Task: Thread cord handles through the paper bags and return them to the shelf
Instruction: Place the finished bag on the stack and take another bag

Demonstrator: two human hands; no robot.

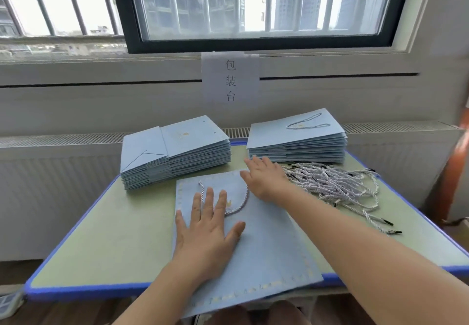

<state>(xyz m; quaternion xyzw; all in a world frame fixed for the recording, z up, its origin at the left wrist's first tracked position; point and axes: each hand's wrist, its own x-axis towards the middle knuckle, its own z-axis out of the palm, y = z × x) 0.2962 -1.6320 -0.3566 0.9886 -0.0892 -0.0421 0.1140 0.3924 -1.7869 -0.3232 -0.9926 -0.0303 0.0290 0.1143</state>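
A flat light-blue paper bag lies on the green table, hanging over its front edge. A white twisted cord handle loops across the bag's upper part. My left hand presses flat on the bag, fingers spread over the cord. My right hand rests with straight fingers on the bag's top right corner. To its right lies a loose pile of white cords with black tips.
A stack of blue bags without handles stands at the back left. A stack of bags with a cord handle on top stands at the back right. A radiator, a paper sign and a window are behind the table.
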